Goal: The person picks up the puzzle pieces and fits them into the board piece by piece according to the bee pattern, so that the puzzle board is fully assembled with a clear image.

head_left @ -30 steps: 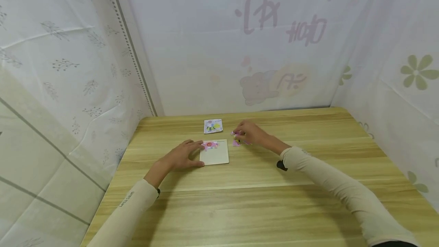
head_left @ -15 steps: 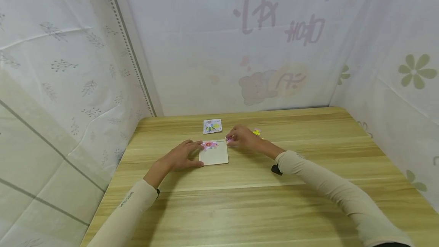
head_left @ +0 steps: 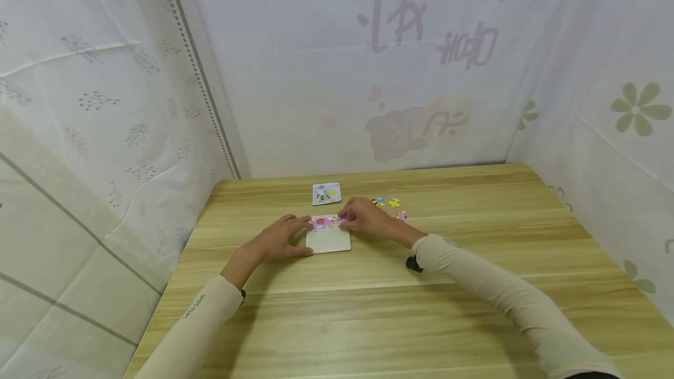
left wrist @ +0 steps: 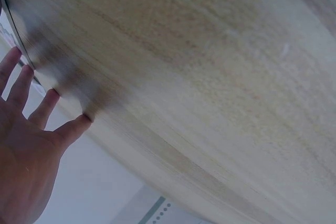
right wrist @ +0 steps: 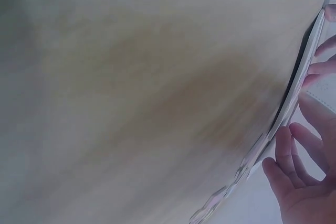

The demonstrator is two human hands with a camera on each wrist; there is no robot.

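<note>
A small pale square puzzle board (head_left: 329, 243) lies on the wooden table. Along its far edge are pink jigsaw pieces (head_left: 320, 222), one with a round red picture. My left hand (head_left: 279, 240) rests at the board's left side, fingers spread, fingertips at the far left and thumb near the front corner. In the left wrist view the fingers (left wrist: 48, 106) look extended. At the board's far right corner, my right hand (head_left: 371, 218) pinches a pinkish-purple jigsaw piece (head_left: 344, 218), mostly covered by the fingertips. The right wrist view shows the board (right wrist: 295, 87) edge-on beside the fingers.
Behind the board lies a square picture card (head_left: 326, 194) with a bee on it. Several loose jigsaw pieces (head_left: 394, 203) lie beyond the right hand. Patterned white curtains (head_left: 295, 75) enclose the wooden table (head_left: 337, 320) at the back and sides.
The right hand has moved left from the loose pieces to the board's far right corner, bringing a jigsaw piece. Loose pieces it covered now show. The left hand has stayed put.
</note>
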